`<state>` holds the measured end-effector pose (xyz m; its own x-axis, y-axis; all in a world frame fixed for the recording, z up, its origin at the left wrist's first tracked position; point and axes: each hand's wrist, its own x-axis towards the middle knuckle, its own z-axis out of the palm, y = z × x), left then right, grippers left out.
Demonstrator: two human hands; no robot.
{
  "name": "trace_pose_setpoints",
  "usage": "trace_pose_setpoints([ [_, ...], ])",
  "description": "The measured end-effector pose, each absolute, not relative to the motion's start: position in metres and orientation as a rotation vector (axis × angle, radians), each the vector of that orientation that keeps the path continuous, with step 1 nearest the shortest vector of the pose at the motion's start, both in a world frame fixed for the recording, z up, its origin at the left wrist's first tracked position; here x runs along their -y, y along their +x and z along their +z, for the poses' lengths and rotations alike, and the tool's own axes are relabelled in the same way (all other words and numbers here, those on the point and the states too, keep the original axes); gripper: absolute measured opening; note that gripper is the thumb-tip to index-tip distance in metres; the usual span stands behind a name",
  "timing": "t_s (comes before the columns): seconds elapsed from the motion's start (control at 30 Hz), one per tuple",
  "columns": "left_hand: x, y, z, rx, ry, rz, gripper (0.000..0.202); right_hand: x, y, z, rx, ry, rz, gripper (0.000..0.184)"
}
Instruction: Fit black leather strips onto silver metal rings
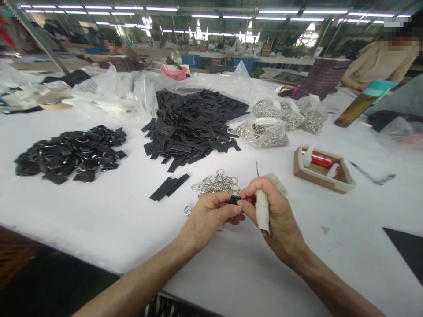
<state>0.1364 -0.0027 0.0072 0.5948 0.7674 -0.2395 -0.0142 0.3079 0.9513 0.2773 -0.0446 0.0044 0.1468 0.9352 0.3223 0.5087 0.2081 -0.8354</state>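
My left hand (pixel 211 215) pinches a small black strip piece (pixel 235 200) between thumb and fingers. My right hand (pixel 274 211) meets it from the right, its fingertips on the same piece, while its palm grips a white-wrapped tool (pixel 262 211) with a thin dark blade tip (pixel 257 168) pointing up. Just beyond both hands lies a small heap of loose metal rings (pixel 216 182). A few flat black strips (pixel 170 186) lie to the left of the rings.
A big pile of black strips (pixel 194 125) sits mid-table, a heap of strips with rings (pixel 71 152) at left, bags of metal rings (pixel 280 119) at right. A cardboard tray (pixel 322 169) with glue tubes and a pen (pixel 372 176) lie right. Other people work behind.
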Motion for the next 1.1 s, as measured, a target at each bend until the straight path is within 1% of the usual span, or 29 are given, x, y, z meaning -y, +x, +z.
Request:
trace_pose_setpoints([
  [0.17, 0.0038, 0.1368, 0.0027, -0.778, 1.058, 0.584, 0.012, 0.0447, 0.2769, 0.0033, 1.487, -1.442, 0.579, 0.013],
  [0.47, 0.006, 0.14, 0.0017, -0.845, 1.081, 0.653, 0.012, 0.0433, 0.2744, 0.0034, 1.423, -1.433, 0.705, 0.013],
  [0.7, 0.0065, 0.1399, 0.0077, -0.895, 1.157, 0.631, 0.014, 0.0422, 0.2744, 0.0039, 1.425, -1.445, 0.667, 0.017],
  [0.93, 0.0067, 0.1397, 0.0045, -0.934, 1.139, 0.627, 0.012, 0.0429, 0.2753, 0.0035, 1.466, -1.481, 0.587, 0.017],
  [1.1, 0.0063, 0.1409, 0.004, -0.927, 1.12, 0.64, 0.011, 0.0429, 0.2763, 0.0022, 1.473, -1.474, 0.616, 0.015],
])
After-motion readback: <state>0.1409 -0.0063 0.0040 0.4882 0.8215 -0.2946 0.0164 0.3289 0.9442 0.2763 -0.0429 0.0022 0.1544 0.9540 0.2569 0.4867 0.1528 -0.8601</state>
